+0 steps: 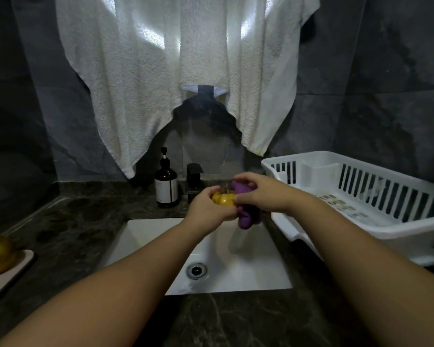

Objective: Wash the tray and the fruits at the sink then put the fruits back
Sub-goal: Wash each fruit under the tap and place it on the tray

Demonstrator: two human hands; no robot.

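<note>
Above the sink (145,236), the left hand (206,206) grips a yellow fruit (223,198) while the right hand (258,194), at its three o'clock, presses a purple cloth (246,216) against it.

Rough terry towel (176,71), glossy white sink (248,266) — polished dark stone counter (73,221), slatted plastic rack (361,196).

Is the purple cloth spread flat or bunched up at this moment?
Bunched up. The right hand grips the purple cloth in a crumpled wad against the yellow fruit held by the left hand, folds hanging below.
</note>
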